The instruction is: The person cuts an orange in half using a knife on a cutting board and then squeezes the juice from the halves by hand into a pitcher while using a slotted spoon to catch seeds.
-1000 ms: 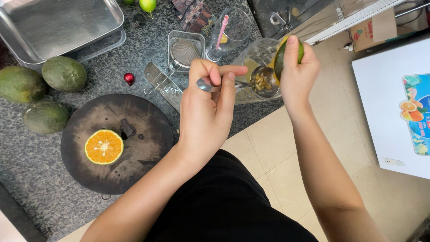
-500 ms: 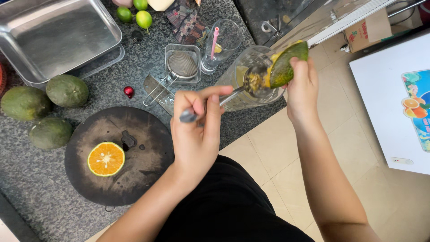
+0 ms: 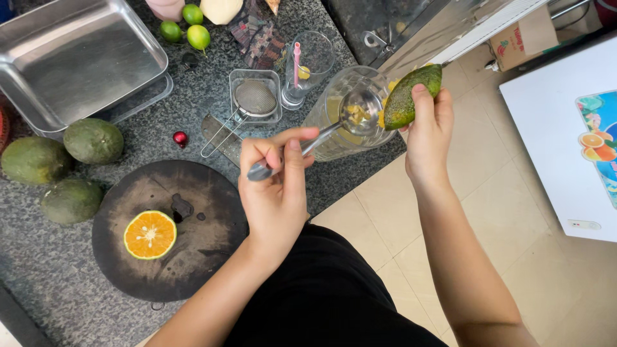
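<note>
My left hand [image 3: 277, 186] grips the handle of a metal spoon [image 3: 334, 125]. Its bowl carries yellow pulp over the mouth of a clear glass jug [image 3: 334, 122] at the counter's edge. My right hand [image 3: 429, 135] holds a green-skinned fruit half [image 3: 411, 96] tilted against the jug's rim, cut side facing the spoon. An orange half [image 3: 150, 234] lies cut side up on a dark round cutting board [image 3: 168, 230] below my left hand.
Three whole green fruits [image 3: 93, 140] lie left of the board. A steel tray [image 3: 74, 61] sits at the back left, a strainer [image 3: 254, 99] in a square container, a glass [image 3: 307, 64] with a pink straw, limes [image 3: 193, 32], a small red ball [image 3: 180, 138]. A white chest [image 3: 559, 128] stands right.
The spoon has left the fruit half and swung over the jug's mouth with pulp in it. My right hand still holds the fruit half at the rim.
</note>
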